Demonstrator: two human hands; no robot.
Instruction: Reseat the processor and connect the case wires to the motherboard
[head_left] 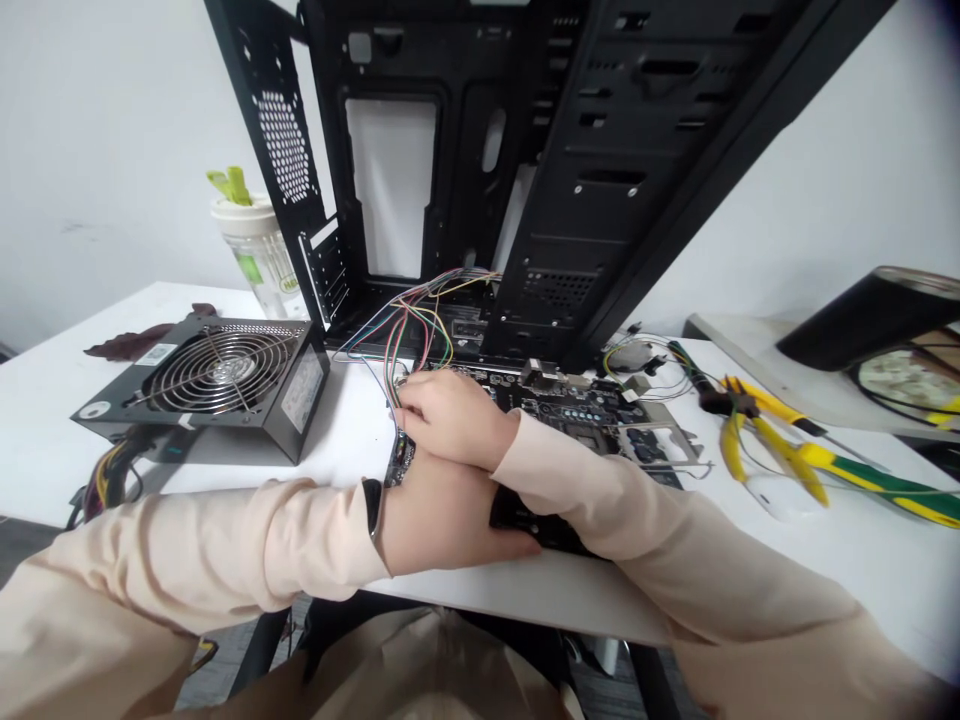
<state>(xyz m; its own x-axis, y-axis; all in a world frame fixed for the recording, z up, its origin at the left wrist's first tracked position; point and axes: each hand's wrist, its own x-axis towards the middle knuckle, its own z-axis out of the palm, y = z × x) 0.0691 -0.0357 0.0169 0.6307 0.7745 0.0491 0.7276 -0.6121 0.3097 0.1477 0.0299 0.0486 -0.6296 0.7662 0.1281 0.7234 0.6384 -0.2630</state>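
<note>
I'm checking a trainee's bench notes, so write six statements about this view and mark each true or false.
1. The right hand is at the wires. True.
2. Those wires are all black. False: they show several colours.
3. The power supply lies left of the board. True.
4. The power supply's fan side faces down. False: it faces up.
5. The left hand has a black band at its wrist. True.
6. In this view, the left hand covers part of the right hand. False: the right hand covers part of the left.
</note>
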